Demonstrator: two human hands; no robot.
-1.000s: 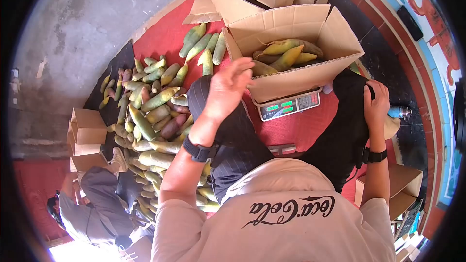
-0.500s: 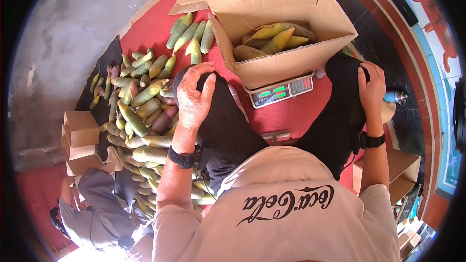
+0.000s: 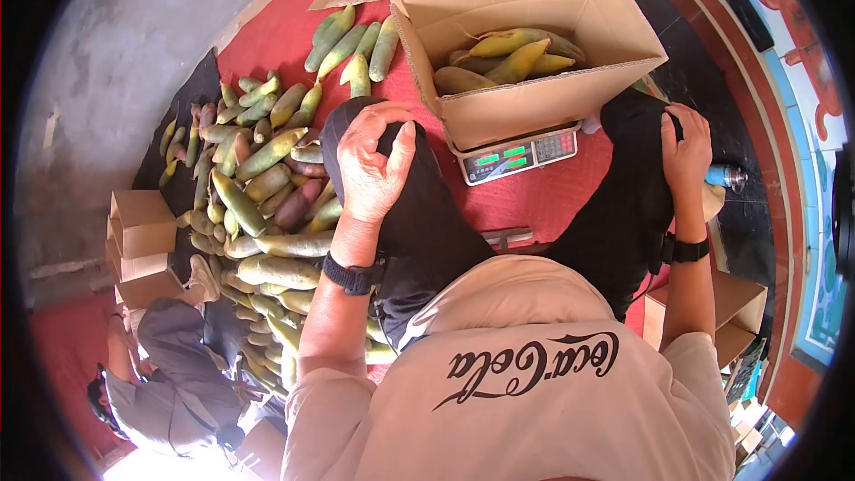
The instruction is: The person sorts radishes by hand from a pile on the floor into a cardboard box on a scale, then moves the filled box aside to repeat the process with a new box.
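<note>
My left hand rests on my left knee, thumb apart from the bent fingers, holding nothing. Over on my right knee lies my right hand, its fingers draped loosely over the dark trousers and likewise without anything in it. Between and beyond the knees, an open cardboard box sits on a digital scale with lit green displays. Inside the box lie several long green radishes. A large heap of green radishes spreads on the floor beside my left leg.
More radishes lie on the red floor covering left of the box. Another person is at lower left, near small cardboard boxes. A bottle and another carton are at my right.
My left hand sits slightly farther right in view, still on the knee. The box and scale appear shifted slightly up and right as the view moves. My right hand has barely moved.
</note>
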